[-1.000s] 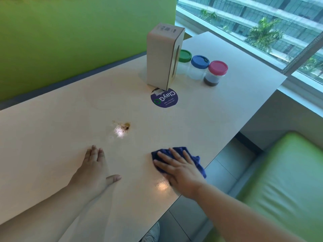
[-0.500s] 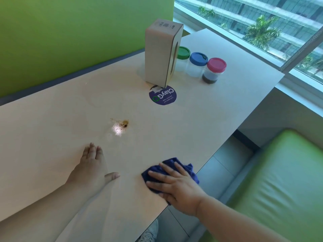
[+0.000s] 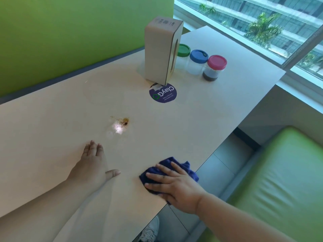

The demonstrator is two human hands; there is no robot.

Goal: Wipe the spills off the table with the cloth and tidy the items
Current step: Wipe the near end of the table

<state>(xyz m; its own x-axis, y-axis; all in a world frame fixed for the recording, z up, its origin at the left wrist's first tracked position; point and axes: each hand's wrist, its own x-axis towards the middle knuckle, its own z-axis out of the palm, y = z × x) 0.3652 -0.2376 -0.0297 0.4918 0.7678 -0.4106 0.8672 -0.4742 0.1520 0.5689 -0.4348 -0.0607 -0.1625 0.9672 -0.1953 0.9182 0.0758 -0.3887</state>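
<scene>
While the right hand (image 3: 176, 186) presses flat on the blue cloth (image 3: 167, 172), its fingers are spread apart and laid across the crumpled fabric, palm down, pinning it to the table (image 3: 201, 119) close to the near edge; the cloth bunches out beyond the fingertips and toward the table's edge on the right; nothing is gripped, the hand simply bears down on it. The left hand (image 3: 90, 165) lies flat on the bare tabletop, well to the left of the cloth, fingers close together and pointing away from the person, thumb stuck out sideways toward the cloth but not touching it; it holds nothing. Beyond the left hand's fingertips, and apart from both hands, sits the spill (image 3: 122, 124): a small brown stain with scattered specks and a wet patch that catches the light; the cloth is not on it. Farther back stands an upright cardboard box (image 3: 160, 53), its base just overlapping a round purple sticker (image 3: 163, 94) on the table; beside the box, in a row, are three clear jars, a green-lidded jar (image 3: 182, 50) partly hidden behind it, a blue-lidded jar (image 3: 198, 61), and a pink-lidded jar (image 3: 215, 67) with dark contents at the bottom; a green bench seat (image 3: 279, 180) runs along the right of the table.
</scene>
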